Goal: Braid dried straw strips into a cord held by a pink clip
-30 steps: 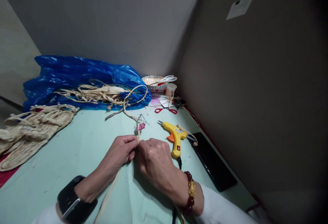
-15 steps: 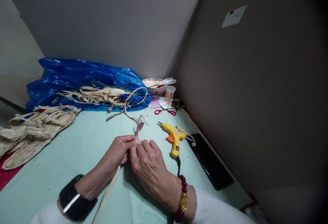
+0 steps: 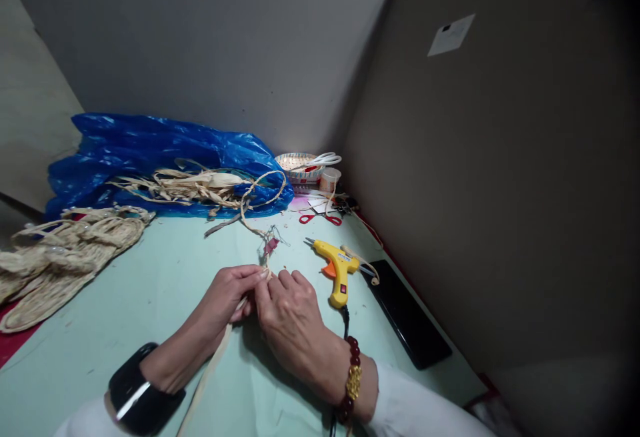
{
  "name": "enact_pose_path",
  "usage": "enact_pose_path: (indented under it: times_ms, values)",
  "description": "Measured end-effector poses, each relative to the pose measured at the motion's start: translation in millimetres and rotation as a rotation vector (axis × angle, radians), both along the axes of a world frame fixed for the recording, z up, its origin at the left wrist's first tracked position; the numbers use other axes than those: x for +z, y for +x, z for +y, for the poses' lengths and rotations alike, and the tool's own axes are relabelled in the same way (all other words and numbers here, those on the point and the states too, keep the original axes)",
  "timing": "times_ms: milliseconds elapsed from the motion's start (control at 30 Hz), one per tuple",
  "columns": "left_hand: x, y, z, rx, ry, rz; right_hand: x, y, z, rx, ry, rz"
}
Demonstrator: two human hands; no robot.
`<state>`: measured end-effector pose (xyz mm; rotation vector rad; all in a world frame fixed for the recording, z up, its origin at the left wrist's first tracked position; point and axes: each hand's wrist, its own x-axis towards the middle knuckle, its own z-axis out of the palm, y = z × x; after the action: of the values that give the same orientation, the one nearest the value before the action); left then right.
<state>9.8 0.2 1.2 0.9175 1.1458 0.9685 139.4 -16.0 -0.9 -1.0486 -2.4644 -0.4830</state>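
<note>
I see both hands meeting near the middle of the table (image 3: pixel 125 330), a little toward its near edge. My left hand (image 3: pixel 227 293) has thumb and fingertips pressed together on a straw cord (image 3: pixel 269 265), and my right hand (image 3: pixel 287 307) curls its fingers in from the other side, tips closed on the same cord where the left hand grips it. From the pinch the cord runs toward the far edge, past a pink clip (image 3: pixel 271 245) fastened on it, and loops up to a heap of dried husks (image 3: pixel 193 185). A flat straw strip (image 3: pixel 207 373) trails from under my left hand toward the near edge. The husks lie on top of a crumpled blue plastic bag (image 3: pixel 150 147) along the far edge; I cannot tell what is inside it. In the far right corner a small woven basket (image 3: pixel 295 169) holds white scissors (image 3: pixel 325 158), their handles sticking out over its rim, and a small cup (image 3: pixel 330 179) stands just beside it, its contents hidden from me. Red scissors (image 3: pixel 320 218) lie in front of the cup. A yellow glue gun (image 3: pixel 339 270) rests just right of my right hand, with a black flat device (image 3: pixel 407 317) along the right edge. Woven straw pieces (image 3: pixel 60 257) sit at the left edge.
</note>
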Motion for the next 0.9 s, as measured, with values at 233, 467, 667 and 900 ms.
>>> enact_pose_path:
  times_ms: [233,467,667,900]
  values:
    - [-1.3,-1,0,0.049,-0.041,0.089,-3.2,-1,-2,0.022,-0.003,0.018]
    - [0.1,-4,1,0.069,-0.018,0.099,19.7,13,6,0.069,-0.169,0.174]
    - [5.0,-6,1,-0.006,-0.020,0.125,26.5,33,37,0.063,-0.925,0.744]
    - [0.0,-7,3,-0.053,0.148,0.304,13.0,27,35,0.168,-1.012,0.611]
